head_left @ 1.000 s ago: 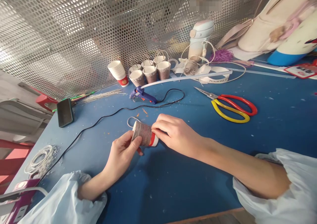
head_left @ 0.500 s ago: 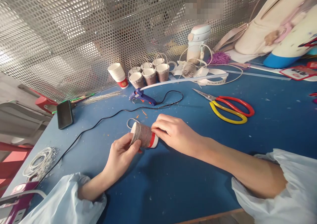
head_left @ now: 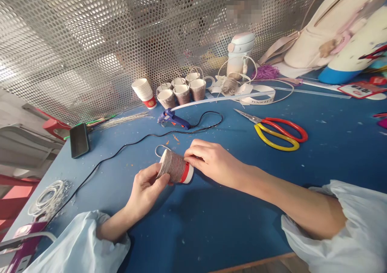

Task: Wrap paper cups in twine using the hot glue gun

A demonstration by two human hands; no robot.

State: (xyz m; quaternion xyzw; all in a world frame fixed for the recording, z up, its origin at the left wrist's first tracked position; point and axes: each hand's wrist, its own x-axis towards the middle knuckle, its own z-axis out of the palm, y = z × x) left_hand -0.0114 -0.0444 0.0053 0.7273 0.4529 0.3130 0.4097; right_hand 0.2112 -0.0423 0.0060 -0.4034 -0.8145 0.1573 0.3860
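A paper cup [head_left: 176, 168] wrapped in brownish twine lies on its side on the blue table [head_left: 211, 224], its red base to the right and a white wire handle loop at its mouth. My left hand [head_left: 147, 187] grips the cup's mouth end, thumb on the twine. My right hand [head_left: 211, 160] is closed at the red base end, fingertips pressing the twine there.
A blue glue gun [head_left: 174, 118] with a black cord lies behind the cup. Red and yellow scissors [head_left: 278, 130] lie to the right. Several twine-wrapped cups [head_left: 181, 91], a cup stack [head_left: 144, 92], a phone [head_left: 79, 139], ribbon and bags stand along the perforated metal wall.
The cup has tilted slightly, its mouth end dipping toward my left hand. Both hands stay on it; the view shifted a little.
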